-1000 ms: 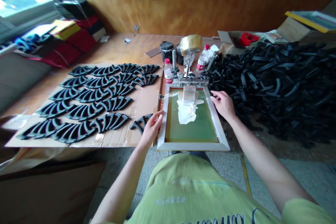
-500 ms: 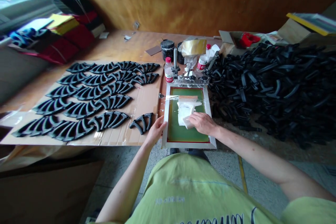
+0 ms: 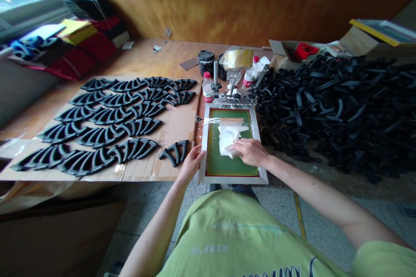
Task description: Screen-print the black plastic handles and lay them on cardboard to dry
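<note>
**Right hand bears down on the cloth, left hand stays at the screen's edge**

I take the screen frame (image 3: 233,178) as my dial, its hinge clamp (image 3: 234,100) at 12 o'clock. The frame lies flat on the desk (image 3: 139,58), its green mesh (image 3: 227,166) facing up. A white cloth (image 3: 226,142) sits bunched just above the mesh's centre, and my right hand (image 3: 250,152) comes in from 3 o'clock and lies on it, fingers pressed into the folds, so I read that hand as pinning the cloth. My left hand (image 3: 191,163) is at 9 o'clock, fingers curled against the outer rim. I cannot tell whether they grip the rim or only touch it.

A tan strip (image 3: 235,120) and clear plastic film (image 3: 212,120) lie on the mesh near 12 o'clock. A single black curved plastic part (image 3: 173,153) sits just beside my left hand, ahead of the rows of matching parts (image 3: 130,136) on a cardboard sheet (image 3: 177,125). A large heap of black parts (image 3: 334,108) fills 3 o'clock.

To work this well, I judge the pressure should stay flat and even through the palm, with the left hand keeping the frame square so the mesh is not dragged sideways.
</note>
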{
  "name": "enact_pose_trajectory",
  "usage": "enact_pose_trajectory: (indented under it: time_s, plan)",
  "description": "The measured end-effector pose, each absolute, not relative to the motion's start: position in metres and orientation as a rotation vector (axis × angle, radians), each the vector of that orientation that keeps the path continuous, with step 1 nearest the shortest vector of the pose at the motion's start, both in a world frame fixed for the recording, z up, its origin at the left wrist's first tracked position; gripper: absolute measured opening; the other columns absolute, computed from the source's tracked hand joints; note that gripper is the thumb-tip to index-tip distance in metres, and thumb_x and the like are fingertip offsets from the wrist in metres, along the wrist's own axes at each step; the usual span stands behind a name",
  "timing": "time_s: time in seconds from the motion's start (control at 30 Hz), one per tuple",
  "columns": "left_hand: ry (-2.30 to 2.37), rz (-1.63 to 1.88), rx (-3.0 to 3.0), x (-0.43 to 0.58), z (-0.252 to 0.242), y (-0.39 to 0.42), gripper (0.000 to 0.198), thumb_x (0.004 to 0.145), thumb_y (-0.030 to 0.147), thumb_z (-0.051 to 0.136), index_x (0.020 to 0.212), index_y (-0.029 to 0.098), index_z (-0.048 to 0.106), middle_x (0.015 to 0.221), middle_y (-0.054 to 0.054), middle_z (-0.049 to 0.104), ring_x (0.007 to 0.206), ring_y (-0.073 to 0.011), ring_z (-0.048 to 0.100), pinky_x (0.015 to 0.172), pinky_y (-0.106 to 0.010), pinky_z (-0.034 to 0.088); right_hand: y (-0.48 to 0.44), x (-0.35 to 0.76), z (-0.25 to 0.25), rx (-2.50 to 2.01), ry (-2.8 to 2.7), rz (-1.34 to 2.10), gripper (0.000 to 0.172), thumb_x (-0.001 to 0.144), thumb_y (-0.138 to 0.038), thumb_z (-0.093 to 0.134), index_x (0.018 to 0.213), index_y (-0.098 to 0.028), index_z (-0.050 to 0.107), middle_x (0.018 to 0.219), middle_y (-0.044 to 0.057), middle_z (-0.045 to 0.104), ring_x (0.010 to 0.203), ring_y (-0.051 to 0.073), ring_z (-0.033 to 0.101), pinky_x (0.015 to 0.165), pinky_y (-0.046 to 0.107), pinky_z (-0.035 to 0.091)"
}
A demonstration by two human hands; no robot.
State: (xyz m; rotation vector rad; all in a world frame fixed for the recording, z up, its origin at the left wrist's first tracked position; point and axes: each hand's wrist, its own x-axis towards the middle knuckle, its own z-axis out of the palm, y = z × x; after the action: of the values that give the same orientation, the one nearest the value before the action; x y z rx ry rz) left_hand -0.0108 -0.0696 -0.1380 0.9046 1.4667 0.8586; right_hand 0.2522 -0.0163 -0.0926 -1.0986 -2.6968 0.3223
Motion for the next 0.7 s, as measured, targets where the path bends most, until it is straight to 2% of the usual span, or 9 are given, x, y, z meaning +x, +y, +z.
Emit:
enact_pose_trajectory:
  time_s: [0.07, 0.17, 0.2, 0.27, 0.37, 0.47, 0.53, 0.63, 0.7]
  plan:
    - [1.449, 0.849, 0.887, -0.012, -0.133, -0.069, 0.077, 0.077, 0.06, 0.065, 0.138, 0.015, 0.051, 0.073, 0.0, 0.063, 0.052, -0.0118, 0.052, 0.04, -0.02, 0.033, 0.003, 0.246, -0.079, -1.23, -2.59, 0.308, 0.027, 0.088, -0.024, 0.065, 0.114, -0.027, 0.068, 0.104, 0.003, 0.073, 0.093, 0.02, 0.066, 0.078, 0.029, 0.048]
    - [1.431, 0.854, 0.875, -0.015, -0.114, -0.068, 0.083, 0.075, 0.058, 0.069, 0.145, 0.02, 0.046, 0.075, 0.0, 0.066, 0.054, -0.0127, 0.055, 0.042, -0.02, 0.034, 0.04, 0.238, -0.054, -1.42, -2.43, 0.255, 0.053, 0.088, -0.032, 0.068, 0.139, -0.031, 0.054, 0.117, 0.005, 0.07, 0.095, 0.021, 0.066, 0.081, 0.031, 0.049]
    - [1.425, 0.876, 0.877, -0.015, -0.104, -0.067, 0.083, 0.074, 0.057, 0.07, 0.145, 0.022, 0.046, 0.074, 0.001, 0.066, 0.054, -0.0124, 0.054, 0.043, -0.02, 0.035, 0.051, 0.241, -0.046, -1.466, -2.392, 0.235, 0.057, 0.088, -0.035, 0.068, 0.142, -0.031, 0.051, 0.118, 0.005, 0.07, 0.094, 0.022, 0.066, 0.081, 0.032, 0.049]
    - [1.4, 0.948, 0.879, -0.015, -0.082, -0.063, 0.074, 0.076, 0.059, 0.068, 0.14, 0.022, 0.053, 0.074, 0.001, 0.065, 0.057, -0.0124, 0.055, 0.047, -0.02, 0.039, 0.07, 0.257, -0.033, -1.544, -2.286, 0.211, 0.055, 0.09, -0.039, 0.065, 0.142, -0.03, 0.052, 0.115, 0.006, 0.071, 0.091, 0.022, 0.067, 0.08, 0.033, 0.049]
    - [1.355, 1.088, 0.904, -0.011, -0.047, -0.048, 0.057, 0.083, 0.065, 0.058, 0.117, 0.02, 0.067, 0.081, -0.002, 0.066, 0.066, -0.0146, 0.06, 0.054, -0.024, 0.047, 0.083, 0.3, -0.029, -1.702, -2.021, 0.207, 0.038, 0.097, -0.037, 0.053, 0.128, -0.018, 0.064, 0.099, 0.006, 0.074, 0.082, 0.018, 0.066, 0.078, 0.029, 0.049]
    - [1.246, 1.277, 0.988, -0.004, -0.015, -0.021, 0.057, 0.089, 0.069, 0.045, 0.108, 0.02, 0.066, 0.089, -0.005, 0.069, 0.072, -0.0162, 0.065, 0.058, -0.026, 0.051, 0.073, 0.329, -0.052, -1.821, -1.961, 0.238, 0.04, 0.1, -0.034, 0.042, 0.101, -0.006, 0.072, 0.083, 0.007, 0.073, 0.072, 0.013, 0.062, 0.075, 0.023, 0.048]
    - [1.159, 1.368, 1.04, 0.0, 0.006, 0.001, 0.058, 0.09, 0.07, 0.04, 0.11, 0.02, 0.063, 0.095, -0.007, 0.07, 0.079, -0.0169, 0.067, 0.061, -0.026, 0.053, 0.055, 0.328, -0.078, -1.8, -2.059, 0.299, 0.038, 0.097, -0.038, 0.049, 0.083, -0.012, 0.072, 0.078, 0.005, 0.072, 0.069, 0.011, 0.06, 0.073, 0.021, 0.048]
    - [1.125, 1.397, 1.101, 0.005, 0.027, 0.027, 0.061, 0.09, 0.071, 0.039, 0.113, 0.02, 0.06, 0.096, -0.008, 0.07, 0.086, -0.0173, 0.068, 0.063, -0.025, 0.053, 0.024, 0.302, -0.119, -1.646, -2.285, 0.314, 0.027, 0.085, -0.044, 0.069, 0.079, -0.018, 0.071, 0.083, 0.005, 0.071, 0.081, 0.017, 0.062, 0.077, 0.026, 0.049]
    - [1.138, 1.454, 1.091, 0.009, 0.026, 0.031, 0.06, 0.089, 0.072, 0.04, 0.115, 0.021, 0.058, 0.096, -0.007, 0.071, 0.087, -0.0166, 0.068, 0.064, -0.024, 0.053, 0.01, 0.283, -0.137, -1.584, -2.403, 0.249, 0.023, 0.083, -0.041, 0.073, 0.079, -0.019, 0.067, 0.088, 0.008, 0.07, 0.09, 0.021, 0.062, 0.081, 0.031, 0.048]
